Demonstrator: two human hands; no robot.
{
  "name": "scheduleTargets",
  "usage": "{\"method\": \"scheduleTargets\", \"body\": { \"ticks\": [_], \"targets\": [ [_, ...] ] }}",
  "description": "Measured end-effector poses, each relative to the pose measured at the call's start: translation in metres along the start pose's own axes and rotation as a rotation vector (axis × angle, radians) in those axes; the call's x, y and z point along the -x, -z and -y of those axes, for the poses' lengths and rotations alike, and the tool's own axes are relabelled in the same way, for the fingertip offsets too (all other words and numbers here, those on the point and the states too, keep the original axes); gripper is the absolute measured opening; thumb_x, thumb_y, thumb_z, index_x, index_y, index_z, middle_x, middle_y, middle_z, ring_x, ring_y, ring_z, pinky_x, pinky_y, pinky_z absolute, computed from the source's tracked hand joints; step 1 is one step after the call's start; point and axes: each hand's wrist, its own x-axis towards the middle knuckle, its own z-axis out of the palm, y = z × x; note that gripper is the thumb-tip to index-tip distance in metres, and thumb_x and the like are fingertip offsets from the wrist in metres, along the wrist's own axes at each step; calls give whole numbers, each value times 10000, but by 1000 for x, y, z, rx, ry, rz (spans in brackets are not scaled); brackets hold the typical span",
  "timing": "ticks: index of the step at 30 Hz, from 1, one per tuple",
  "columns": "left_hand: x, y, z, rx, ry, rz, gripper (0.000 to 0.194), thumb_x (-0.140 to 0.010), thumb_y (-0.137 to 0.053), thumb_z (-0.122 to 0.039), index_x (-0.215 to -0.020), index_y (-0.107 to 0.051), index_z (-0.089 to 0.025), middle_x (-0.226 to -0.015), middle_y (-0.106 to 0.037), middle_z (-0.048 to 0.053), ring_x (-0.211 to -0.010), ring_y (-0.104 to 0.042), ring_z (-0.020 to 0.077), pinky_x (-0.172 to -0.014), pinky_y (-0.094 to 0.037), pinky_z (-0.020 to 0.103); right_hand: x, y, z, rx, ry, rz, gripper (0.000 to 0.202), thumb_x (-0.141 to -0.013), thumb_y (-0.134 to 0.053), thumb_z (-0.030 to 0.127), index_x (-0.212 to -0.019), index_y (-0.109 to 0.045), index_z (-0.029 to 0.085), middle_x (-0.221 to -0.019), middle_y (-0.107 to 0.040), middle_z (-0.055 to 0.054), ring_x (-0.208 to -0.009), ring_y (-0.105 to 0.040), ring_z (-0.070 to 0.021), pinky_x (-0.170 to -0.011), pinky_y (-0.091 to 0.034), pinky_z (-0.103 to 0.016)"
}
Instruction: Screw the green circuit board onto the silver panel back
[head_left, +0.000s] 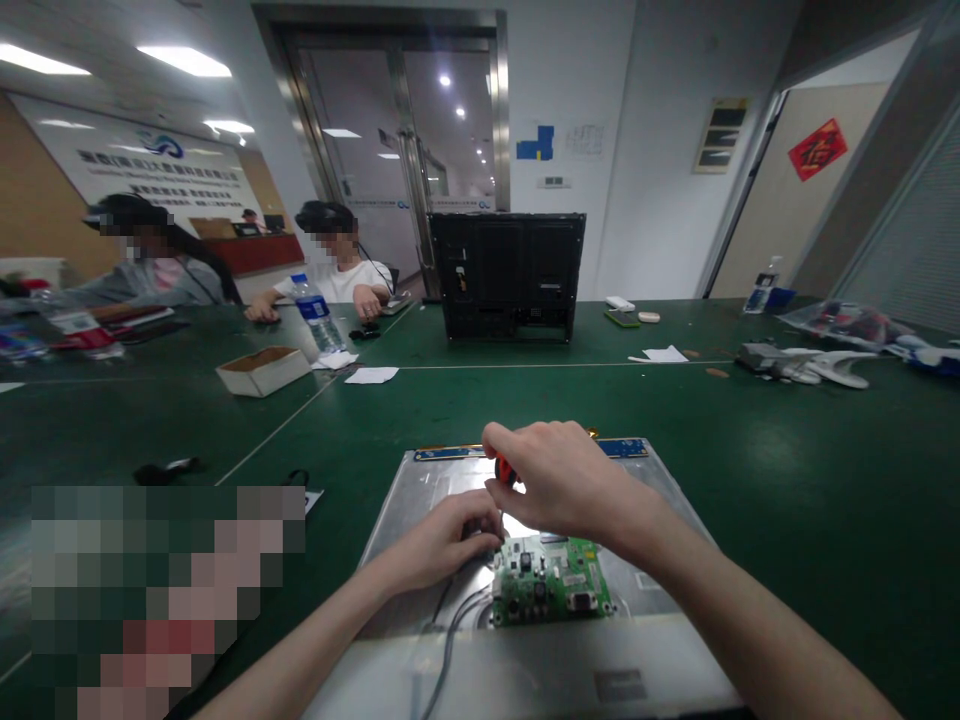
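My right hand (559, 475) is closed around the red and black handle of a screwdriver (505, 470), held over the upper left corner of a green circuit board (551, 580). Most of the tool is hidden by the fingers. Beside that corner, my left hand (461, 530) has its fingers curled and its thumb close to the board; what they pinch, if anything, is hidden. The board lies on the silvery metal back of a flat display panel (390, 515). Along the panel's far edge runs a narrow blue circuit strip (626, 448). Grey cables (448, 650) run from the board's left side.
A black monitor frame (510, 270) stands upright across the green table (787, 480). At left are a small open box (262, 372), a water bottle (315, 315) and paper (372, 375). Gloves (817, 365) lie at right. Two people sit at the far left.
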Motion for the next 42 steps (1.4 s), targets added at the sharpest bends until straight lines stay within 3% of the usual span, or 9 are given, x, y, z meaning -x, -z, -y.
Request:
{"method": "scheduleTargets", "body": {
  "ticks": [29, 42],
  "targets": [
    [-1, 1, 0, -33, -10, 3, 46, -810, -572, -181, -811, -616, -165, -766, -590, -8, -678, -519, 141, -648, -423, 246, 0, -1, 0, 18, 20, -24, 115, -802, -499, 274, -875, -516, 187, -673, -622, -7, -494, -409, -103, -466, -132, -265],
    [0, 3, -1, -56, -17, -9, 53, -794, -591, -198, -826, -613, -163, -842, -617, 16, -774, -553, 181, -710, -439, 282, 1, 3, -2, -114, 59, 44, 183, -762, -523, 234, -933, -493, 176, -724, -607, -6, -549, -414, -104, -478, -174, -253]
  ]
}}
